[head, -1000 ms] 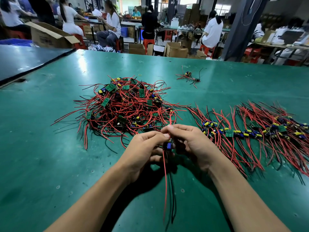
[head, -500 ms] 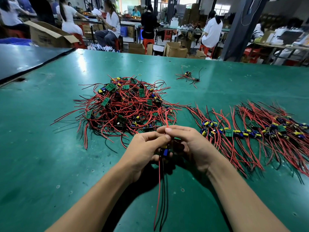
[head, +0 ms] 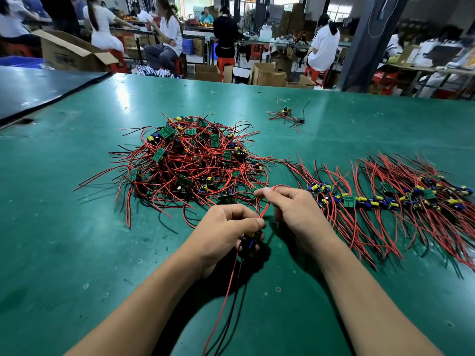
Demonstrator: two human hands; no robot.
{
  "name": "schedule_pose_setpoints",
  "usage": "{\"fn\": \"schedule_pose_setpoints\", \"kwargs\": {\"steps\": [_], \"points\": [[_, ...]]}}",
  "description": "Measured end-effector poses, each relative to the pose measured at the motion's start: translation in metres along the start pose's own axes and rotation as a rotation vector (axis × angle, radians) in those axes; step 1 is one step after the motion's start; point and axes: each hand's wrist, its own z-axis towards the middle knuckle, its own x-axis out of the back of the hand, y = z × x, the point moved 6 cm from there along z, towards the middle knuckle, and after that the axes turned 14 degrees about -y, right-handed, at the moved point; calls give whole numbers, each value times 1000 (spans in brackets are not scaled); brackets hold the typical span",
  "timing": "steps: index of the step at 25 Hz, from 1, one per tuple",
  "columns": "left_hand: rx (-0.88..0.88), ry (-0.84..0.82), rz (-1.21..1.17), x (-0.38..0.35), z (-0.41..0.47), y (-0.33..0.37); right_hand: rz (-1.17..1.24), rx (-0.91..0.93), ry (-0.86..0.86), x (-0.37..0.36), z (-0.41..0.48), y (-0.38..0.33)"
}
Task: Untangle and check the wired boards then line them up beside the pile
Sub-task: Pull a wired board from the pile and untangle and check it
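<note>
Pile (head: 190,163) lies left on the table (head: 64,227); lined-up row (head: 385,199) right of it; stray board (head: 286,115) behind.

- Fairly bright, even indoor light from overhead; a pale glare patch sits on the green table (head: 123,92).
- Soft shadows lie under the left hand (head: 226,227) and the wire pile (head: 190,163).
- Wide-angle bending curves the table's edges; the background is softer, with the windows (head: 282,1) washed out.

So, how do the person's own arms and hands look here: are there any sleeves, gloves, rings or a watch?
Both are bare. The left hand and the right hand wear no gloves and no rings that I can see, and the visible nails are short and plain. The left forearm and the right forearm show no sleeve, watch or band down to the picture's lower edge.
</note>
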Motion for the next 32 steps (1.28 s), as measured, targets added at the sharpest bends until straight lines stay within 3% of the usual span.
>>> {"fn": "schedule_pose_setpoints", "kwargs": {"steps": [6, 15, 21, 26, 32], "points": [[-12, 22, -51, 2, 0, 0, 354, -4, -108, -24, 1, 1], [-35, 113, 12, 3, 2, -3, 386, -36, -280, -39, -5, 2], [-9, 17, -10, 1, 1, -5, 308, -32, -169, -25, -2, 8], [-17, 29, -1, 0, 2, -3, 179, 8, -102, -16, 2, 8], [-24, 44, -13, 1, 0, 0, 390, -2, 0, -20, 4, 12]]}}
